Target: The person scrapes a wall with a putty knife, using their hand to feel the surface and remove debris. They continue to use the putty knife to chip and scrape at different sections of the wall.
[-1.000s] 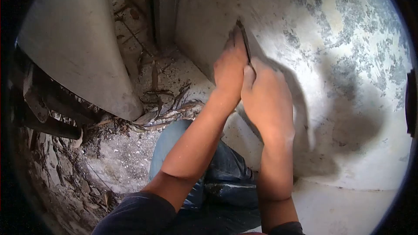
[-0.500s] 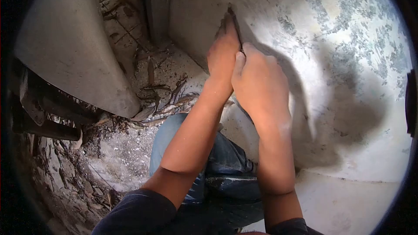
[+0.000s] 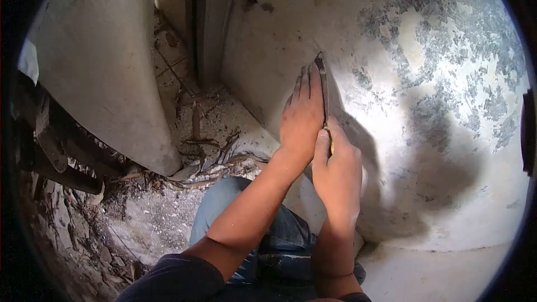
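Note:
A thin dark scraper blade lies edge-on against a whitish wall with grey blotches of old paint. My right hand is closed around the scraper's handle, low against the wall. My left hand lies flat with its fingers stretched along the left side of the blade, pressing it to the wall. Both arms reach up from the bottom of the view over my knee in blue jeans.
A pale rounded slab leans at the left. Dry leaves and debris litter the tiled floor between it and the wall. A dark door frame edge stands at the top. Dusty rubble covers the ground at the lower left.
Both hands and the blade sit lower in the view than half a second ago, and more of the blade shows beside my left fingers. The view has tilted.

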Motion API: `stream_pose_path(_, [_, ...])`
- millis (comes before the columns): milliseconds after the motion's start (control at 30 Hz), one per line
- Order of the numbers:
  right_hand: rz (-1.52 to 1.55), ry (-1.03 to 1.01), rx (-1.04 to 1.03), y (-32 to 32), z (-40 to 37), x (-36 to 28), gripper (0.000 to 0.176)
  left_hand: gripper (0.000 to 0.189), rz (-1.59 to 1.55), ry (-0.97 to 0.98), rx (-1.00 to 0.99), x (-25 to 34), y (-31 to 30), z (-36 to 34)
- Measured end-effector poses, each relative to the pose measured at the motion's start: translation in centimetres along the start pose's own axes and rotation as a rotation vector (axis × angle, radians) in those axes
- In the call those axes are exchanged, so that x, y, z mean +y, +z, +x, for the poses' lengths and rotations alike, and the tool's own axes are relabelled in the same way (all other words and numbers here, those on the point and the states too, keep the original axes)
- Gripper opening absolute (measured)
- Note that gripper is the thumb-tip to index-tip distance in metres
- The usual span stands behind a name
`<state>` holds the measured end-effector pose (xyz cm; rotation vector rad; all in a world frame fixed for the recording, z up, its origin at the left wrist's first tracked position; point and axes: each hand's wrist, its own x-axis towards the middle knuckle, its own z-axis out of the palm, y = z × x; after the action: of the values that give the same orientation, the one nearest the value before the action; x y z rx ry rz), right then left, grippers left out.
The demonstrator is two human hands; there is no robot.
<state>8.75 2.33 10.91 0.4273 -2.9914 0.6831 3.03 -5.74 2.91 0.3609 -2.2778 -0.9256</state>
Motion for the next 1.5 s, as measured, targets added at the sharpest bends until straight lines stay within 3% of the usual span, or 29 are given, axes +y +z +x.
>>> stream_pose_path(67, [0.184,-0.168,0.127,0.9,-0.3,1.5,0.037,0.065,0.005,-0.046,-0.076,0.5,-0.6,0.1])
stream_pose_path(167, [0.412,-0.258,0.268,2.1,-1.2,4.0,0.038,0.066,0.002,-0.037,-0.075,1.2,-0.3,-0.3])
stream_pose_path(267, [0.589,-0.093,0.162,0.7,-2.7,4.8,0.043,0.066,-0.081,-0.010,-0.026,1.9,0.2,-0.9])
stream_pose_path(333, [0.680,-0.071,0.202,0.6,-3.0,5.1,0.040,0.066,-0.078,0.020,-0.012,2.4,0.9,-1.5])
stream_pose_path(400, [0.571,-0.123,0.312,0.3,-3.3,6.4,0.034,0.067,-0.076,0.058,-0.007,3.1,1.1,-2.3])
stream_pose_path(467, [0.529,-0.195,0.429,-0.8,-3.4,6.7,0.029,0.068,-0.200,0.087,-0.085,4.3,0.6,-3.1])
stream_pose_path(500, [0.492,-0.330,0.515,-1.5,-3.6,7.4,0.029,0.068,-0.213,0.111,-0.104,5.1,-0.1,-3.4])
stream_pose_path(567, [0.445,-0.530,0.685,-2.6,-3.8,9.0,0.028,0.074,-0.354,0.171,-0.347,6.8,-2.2,-4.2])
stream_pose_path(600, [0.424,-0.490,0.710,-3.1,-3.9,9.3,0.028,0.074,-0.370,0.193,-0.388,7.5,-2.9,-4.8])
stream_pose_path(667, [0.770,-0.537,0.823,-4.2,-4.2,9.7,0.027,0.079,-0.362,0.384,-0.545,8.8,-3.5,-6.0])
stream_pose_path(733, [1.007,-0.517,0.891,-5.6,-5.7,10.1,0.028,0.081,-0.336,0.473,-0.554,10.1,-3.0,-8.1])
stream_pose_path(800, [1.166,-0.562,0.617,-7.5,-8.2,12.4,0.028,0.080,-0.394,0.493,-0.725,11.3,-3.0,-9.5])
stream_pose_path(833, [1.080,-0.491,0.719,-8.1,-9.1,12.6,0.032,0.079,-0.310,0.565,-0.863,11.2,-2.9,-9.9])
stream_pose_path(867, [1.082,-0.489,0.748,-8.9,-9.8,12.7,0.032,0.079,-0.302,0.589,-0.873,11.0,-3.1,-10.1])
stream_pose_path(933, [1.158,-0.680,0.621,-10.9,-11.3,12.8,0.031,0.065,-0.486,0.703,-0.916,10.6,-3.6,-10.0])
stream_pose_path(967, [1.116,-0.681,0.626,-12.1,-11.9,12.6,0.035,0.065,-0.479,0.727,-0.933,10.9,-4.2,-9.5])
stream_pose_path(1033, [1.027,-0.712,0.668,-13.8,-12.5,13.2,0.036,0.046,-0.175,0.728,-1.208,12.4,-6.2,-8.3])
stream_pose_path(1067, [0.935,-0.755,0.674,-14.3,-12.2,13.9,0.038,0.046,-0.166,0.741,-1.232,12.6,-5.9,-8.6])
stream_pose_path(1167, [1.044,-0.696,0.754,-12.8,-9.9,17.1,0.027,0.034,-0.368,0.810,-1.096,13.0,-4.6,-9.6])
stream_pose_path(1233, [1.173,-0.583,0.752,-11.2,-7.7,17.8,0.021,0.031,-0.254,0.715,-1.419,13.0,-2.6,-10.0])
stream_pose_path(1300, [1.234,-0.532,0.753,-10.6,-7.0,17.5,0.019,0.030,-0.313,0.667,-1.435,10.9,0.4,-11.6])
stream_pose_path(1367, [0.915,-0.462,0.846,-10.5,-8.0,16.8,0.026,0.029,-0.377,0.604,-1.467,10.0,1.9,-12.5])
stream_pose_path(1400, [0.810,-0.435,0.872,-10.5,-8.1,16.9,0.028,0.029,-0.379,0.617,-1.384,9.8,2.3,-12.5])
stream_pose_path(1467, [1.070,-0.579,0.772,-10.5,-7.8,17.7,0.028,0.028,-0.378,0.624,-1.308,9.6,2.7,-12.2])
stream_pose_path(1500, [1.094,-0.556,0.784,-9.6,-7.1,18.2,0.027,0.028,-0.372,0.536,-1.290,9.7,2.6,-11.8])
